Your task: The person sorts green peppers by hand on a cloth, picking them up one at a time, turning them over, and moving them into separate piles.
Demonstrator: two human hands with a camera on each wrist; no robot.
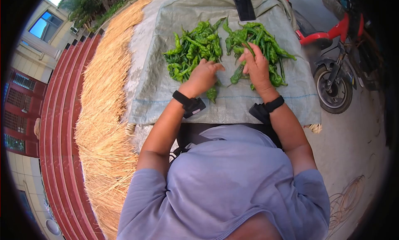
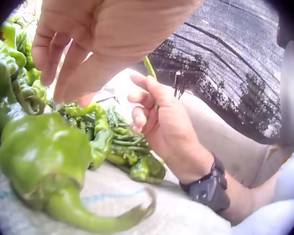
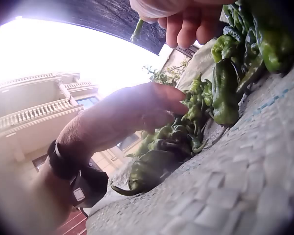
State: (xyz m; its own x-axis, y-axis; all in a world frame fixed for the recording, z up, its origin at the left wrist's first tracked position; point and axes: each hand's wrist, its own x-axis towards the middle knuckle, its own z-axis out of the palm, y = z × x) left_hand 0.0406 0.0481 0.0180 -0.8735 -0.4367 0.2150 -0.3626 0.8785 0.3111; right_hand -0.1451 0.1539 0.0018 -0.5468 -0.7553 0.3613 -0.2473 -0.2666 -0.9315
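My right hand (image 1: 258, 69) is raised over the near side of the right pile of green peppers (image 1: 272, 47). Between its thumb and fingers it pinches a green pepper (image 1: 250, 50), and the stem end sticks out in both wrist views. My left hand (image 1: 203, 77) is over the near edge of the left pile of peppers (image 1: 195, 47), its fingers loosely bent with nothing seen in them. Just below that hand, a single wrinkled pepper (image 1: 211, 94) lies apart, large in the left wrist view. Another pepper (image 1: 237, 74) lies between the piles, beside the right hand.
Under the peppers spreads a pale woven sheet (image 1: 166, 103) with a blue stitched line. A black phone (image 1: 243, 5) lies at its far edge. Straw (image 1: 104, 94) covers the ground to the left, beside red steps (image 1: 62, 115). A red bike (image 1: 332, 32) stands at the right.
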